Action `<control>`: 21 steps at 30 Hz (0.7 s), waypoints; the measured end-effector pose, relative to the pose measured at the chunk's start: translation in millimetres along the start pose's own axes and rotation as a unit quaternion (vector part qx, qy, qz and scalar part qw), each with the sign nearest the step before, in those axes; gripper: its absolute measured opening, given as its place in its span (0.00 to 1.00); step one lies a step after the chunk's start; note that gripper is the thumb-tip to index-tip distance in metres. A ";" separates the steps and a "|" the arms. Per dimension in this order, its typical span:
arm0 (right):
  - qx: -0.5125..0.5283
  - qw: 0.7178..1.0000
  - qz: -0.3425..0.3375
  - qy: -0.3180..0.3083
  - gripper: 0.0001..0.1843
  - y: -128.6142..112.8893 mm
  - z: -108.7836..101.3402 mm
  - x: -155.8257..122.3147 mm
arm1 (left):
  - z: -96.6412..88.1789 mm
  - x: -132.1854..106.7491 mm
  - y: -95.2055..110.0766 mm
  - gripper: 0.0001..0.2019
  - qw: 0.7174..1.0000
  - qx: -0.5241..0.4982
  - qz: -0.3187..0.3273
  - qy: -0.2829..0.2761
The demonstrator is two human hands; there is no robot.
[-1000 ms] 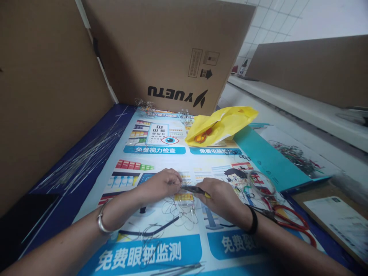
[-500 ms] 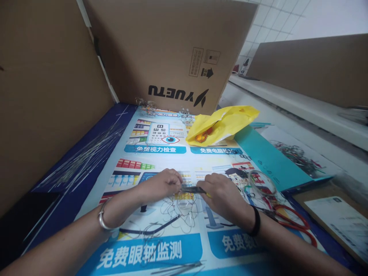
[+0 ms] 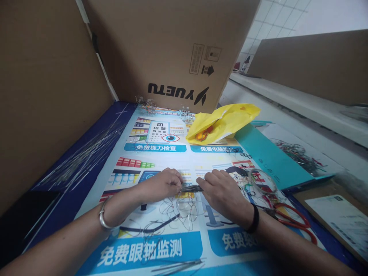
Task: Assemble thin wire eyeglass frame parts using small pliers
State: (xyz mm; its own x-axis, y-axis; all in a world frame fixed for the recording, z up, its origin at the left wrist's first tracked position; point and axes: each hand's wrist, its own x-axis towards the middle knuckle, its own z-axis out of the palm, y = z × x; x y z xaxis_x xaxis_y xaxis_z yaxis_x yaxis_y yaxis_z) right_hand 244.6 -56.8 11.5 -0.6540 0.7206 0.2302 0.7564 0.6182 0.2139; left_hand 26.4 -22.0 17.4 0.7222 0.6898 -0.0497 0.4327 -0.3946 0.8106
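Observation:
In the head view, my right hand (image 3: 222, 191) is wrapped round a pair of pliers (image 3: 192, 188), whose dark jaws point left. Their tip meets the fingertips of my left hand (image 3: 165, 184), which pinch thin wire. From there a loose tangle of fine looped wire (image 3: 186, 209) hangs over the printed poster sheet (image 3: 184, 161). The exact spot where jaws and wire meet is too small to make out. Beside my right wrist lie red-handled scissors (image 3: 291, 216) and a clear round roll (image 3: 263, 181).
Long straight wires (image 3: 83, 153) lie on the blue surface at left; short ones (image 3: 178, 267) lie nearest me. A yellow paper bag (image 3: 227, 120), a teal folder (image 3: 270, 155) and a wire heap (image 3: 299, 153) are at right. A cardboard wall (image 3: 172, 50) stands behind small wire bundles (image 3: 146, 103).
My right hand has shifted slightly on the pliers, and their yellow grip no longer shows. My left hand stays in place with the wire.

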 end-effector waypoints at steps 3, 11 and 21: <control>-0.011 1.000 -0.018 0.000 0.05 -0.3 -2.5 1.2 | 0.2 0.1 0.9 0.09 1.000 0.009 0.004 0.003; -0.044 0.998 -0.042 -0.012 0.03 -0.6 -7.8 1.9 | -0.3 1.2 2.2 0.09 0.999 0.018 0.027 -0.007; -0.041 0.998 -0.054 -0.015 0.04 -2.2 -9.2 2.3 | 2.6 0.7 -2.0 0.10 0.999 0.041 0.013 -0.004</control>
State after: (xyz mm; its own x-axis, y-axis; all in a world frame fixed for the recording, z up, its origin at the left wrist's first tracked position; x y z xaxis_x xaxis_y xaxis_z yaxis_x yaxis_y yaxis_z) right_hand 241.4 -59.3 20.3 -0.7302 0.6609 0.1733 0.6771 0.6659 0.3133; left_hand 27.4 -22.3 14.3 0.7379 0.6740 -0.0340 0.4560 -0.4609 0.7613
